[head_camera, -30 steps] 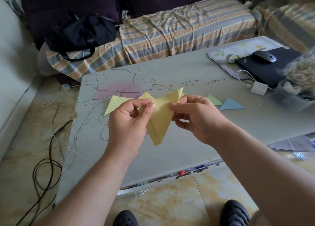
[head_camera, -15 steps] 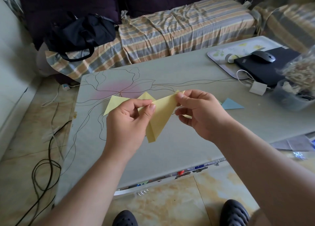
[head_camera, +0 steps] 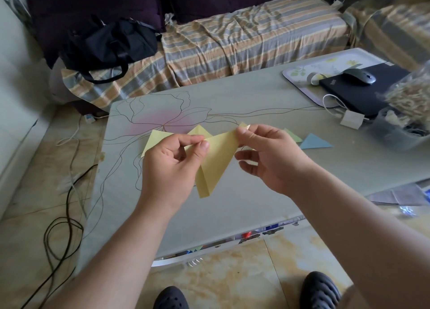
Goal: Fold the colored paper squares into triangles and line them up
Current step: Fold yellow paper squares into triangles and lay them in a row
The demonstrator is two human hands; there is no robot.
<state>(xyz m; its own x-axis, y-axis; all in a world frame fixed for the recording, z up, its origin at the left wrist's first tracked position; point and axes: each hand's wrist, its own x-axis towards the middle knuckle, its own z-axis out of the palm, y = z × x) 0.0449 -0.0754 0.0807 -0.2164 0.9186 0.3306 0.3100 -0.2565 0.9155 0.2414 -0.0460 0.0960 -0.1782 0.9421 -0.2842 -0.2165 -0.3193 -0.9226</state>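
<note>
Grip status: your left hand (head_camera: 173, 166) pinches the upper left corner of the yellow paper (head_camera: 215, 163) between thumb and forefinger, with the other fingers curled below. Your right hand (head_camera: 267, 155) pinches the upper right corner of the same sheet at its tip, its lower fingers loosely bent and apart from the paper. You hold the sheet in the air above the tabletop (head_camera: 256, 192), folded, its narrow end pointing down toward you.

Behind your left hand, two yellow triangles (head_camera: 158, 138) lie flat on the tabletop, partly hidden. Just beyond your right hand lie a green triangle (head_camera: 293, 136) and a blue triangle (head_camera: 314, 142), side by side.

Farther right, a black laptop (head_camera: 358, 92) rests on a floral mat (head_camera: 309, 69), with a mouse (head_camera: 359, 77) on top. A white charger (head_camera: 351, 120) lies near it.
</note>
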